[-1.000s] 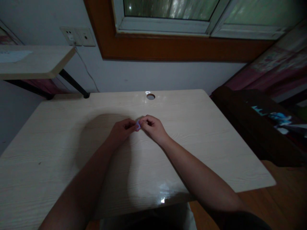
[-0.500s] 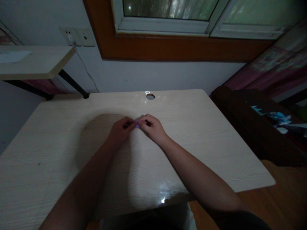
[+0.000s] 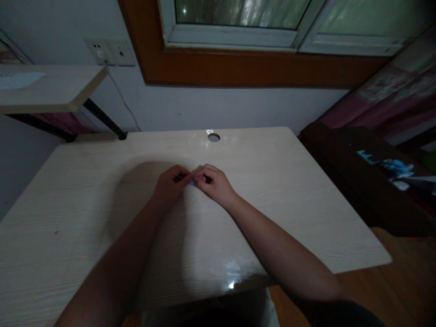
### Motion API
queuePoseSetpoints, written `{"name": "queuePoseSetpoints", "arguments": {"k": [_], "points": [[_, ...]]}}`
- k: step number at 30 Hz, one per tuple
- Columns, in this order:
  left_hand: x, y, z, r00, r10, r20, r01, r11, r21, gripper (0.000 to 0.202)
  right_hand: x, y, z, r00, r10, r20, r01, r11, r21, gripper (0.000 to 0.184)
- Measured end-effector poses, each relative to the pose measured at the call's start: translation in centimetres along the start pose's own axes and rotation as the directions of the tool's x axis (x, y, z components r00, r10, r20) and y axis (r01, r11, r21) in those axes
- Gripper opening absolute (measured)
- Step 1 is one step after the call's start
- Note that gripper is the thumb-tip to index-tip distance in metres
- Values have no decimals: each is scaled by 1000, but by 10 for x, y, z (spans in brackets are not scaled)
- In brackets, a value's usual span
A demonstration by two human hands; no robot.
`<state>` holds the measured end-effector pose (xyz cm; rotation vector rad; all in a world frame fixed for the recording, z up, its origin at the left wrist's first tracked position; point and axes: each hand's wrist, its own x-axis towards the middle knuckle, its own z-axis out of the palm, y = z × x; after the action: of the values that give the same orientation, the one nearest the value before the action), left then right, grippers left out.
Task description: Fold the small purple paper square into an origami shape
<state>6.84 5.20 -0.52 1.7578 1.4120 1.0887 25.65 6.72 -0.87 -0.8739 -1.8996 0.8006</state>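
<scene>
Both hands meet over the middle of the pale wood-grain desk [image 3: 265,218]. Between their fingertips is a small purple piece [image 3: 192,182], mostly covered by the fingers and too small to tell its kind. My left hand [image 3: 172,184] pinches it from the left with thumb and forefinger. From the right, my right hand [image 3: 214,184] pinches at the same piece, its fingertips touching or nearly touching those of the left. Shadows of the arms fall on the desk to the left.
A round cable hole [image 3: 214,137] lies near the desk's back edge. On the left a raised shelf [image 3: 68,86] stands on black legs, with paper [image 3: 20,80] on it. A white cable [image 3: 122,100] runs from the wall socket [image 3: 111,52]. Dark furniture [image 3: 340,168] stands at the right.
My right hand has shifted slightly left and down, closer to the left fingertips. Less of the purple piece shows between the fingers.
</scene>
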Motion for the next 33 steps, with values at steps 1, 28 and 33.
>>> {"name": "queuePoseSetpoints", "arguments": {"k": [1,28,33], "points": [[0,0,0,1000,-7,3,7,1000,-4,19,0,0,0,1000,-4,-2,4,1000,-1,6],[2,3,-7,976,-163,-141,115,947,-301,18,2,-3,-2,991,101,-93,-98,994,37,10],[3,1,-6,985,-135,-103,100,950,-295,18,4,-8,-2,997,73,-16,-72,996,47,10]]}}
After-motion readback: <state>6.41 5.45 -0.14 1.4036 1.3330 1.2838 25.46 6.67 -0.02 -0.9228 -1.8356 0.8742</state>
